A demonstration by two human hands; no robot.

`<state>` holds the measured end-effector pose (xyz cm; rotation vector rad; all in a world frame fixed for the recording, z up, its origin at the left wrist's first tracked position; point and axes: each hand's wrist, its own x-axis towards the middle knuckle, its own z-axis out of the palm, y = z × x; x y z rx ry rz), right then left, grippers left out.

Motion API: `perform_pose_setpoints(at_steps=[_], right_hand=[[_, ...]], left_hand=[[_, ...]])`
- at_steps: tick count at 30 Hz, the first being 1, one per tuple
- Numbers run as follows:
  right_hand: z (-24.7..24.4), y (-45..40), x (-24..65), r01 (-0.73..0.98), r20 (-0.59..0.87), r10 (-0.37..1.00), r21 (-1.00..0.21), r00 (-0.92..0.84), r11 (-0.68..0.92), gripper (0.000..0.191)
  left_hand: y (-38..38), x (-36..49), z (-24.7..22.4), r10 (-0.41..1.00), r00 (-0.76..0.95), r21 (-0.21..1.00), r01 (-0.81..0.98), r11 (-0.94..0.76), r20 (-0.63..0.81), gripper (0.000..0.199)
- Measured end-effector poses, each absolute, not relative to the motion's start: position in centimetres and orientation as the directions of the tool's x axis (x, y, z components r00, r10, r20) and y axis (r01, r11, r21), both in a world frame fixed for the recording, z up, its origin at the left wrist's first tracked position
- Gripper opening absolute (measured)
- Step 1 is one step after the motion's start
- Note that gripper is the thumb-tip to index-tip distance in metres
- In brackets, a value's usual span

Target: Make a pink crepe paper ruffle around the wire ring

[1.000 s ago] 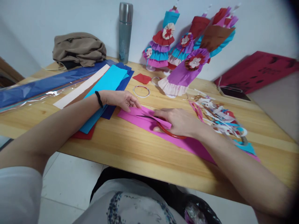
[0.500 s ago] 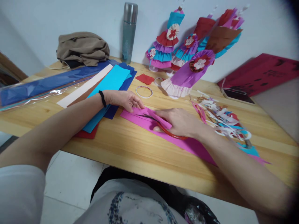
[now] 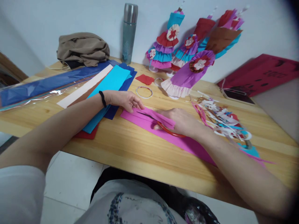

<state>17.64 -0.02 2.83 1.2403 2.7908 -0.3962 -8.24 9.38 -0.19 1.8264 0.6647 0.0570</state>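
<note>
A long pink paper strip (image 3: 178, 139) lies slanting across the table, its right part hidden under my right forearm. My left hand (image 3: 130, 101) pinches the strip's far left end between thumb and fingers. Red-handled scissors (image 3: 167, 130) are gripped in my right hand (image 3: 179, 119), their dark blades pointing left along the paper. A narrow cut piece of the pink paper curls up over the blades and rests against my right fingers. The blades look nearly closed at the tip.
Stacked coloured papers (image 3: 109, 82) lie left of my hands, with a plastic-wrapped pack (image 3: 46, 84) behind. A thermos (image 3: 129, 34), a brown cloth (image 3: 81, 48) and ruffled paper dresses (image 3: 163, 46) stand at the wall. Paper scraps (image 3: 229, 121) and a phone (image 3: 238, 95) lie right.
The scissor blades have closed along the pink paper, and the cut flap has shifted slightly right over my right hand. My left hand has stayed in place.
</note>
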Motion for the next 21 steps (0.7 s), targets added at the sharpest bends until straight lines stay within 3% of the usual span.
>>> perform_pose_setpoints(at_steps=[6, 14, 21], right_hand=[[3.2, -0.3, 17.5, 0.749, -0.159, 0.734, -0.201, -0.661, 0.631, 0.026], [3.4, -0.4, 16.9, 0.737, -0.139, 0.724, -0.08, -0.675, 0.672, 0.041], [3.4, -0.3, 17.6, 0.734, -0.178, 0.713, -0.114, -0.678, 0.669, 0.035]], left_hand=[[9.6, -8.4, -0.4, 0.477, 0.838, 0.911, 0.379, -0.161, -0.264, 0.042], [9.4, -8.2, 0.0, 0.44, 0.853, 0.935, 0.347, -0.076, -0.281, 0.036], [8.9, -7.4, 0.1, 0.446, 0.864, 0.935, 0.326, -0.141, -0.234, 0.05]])
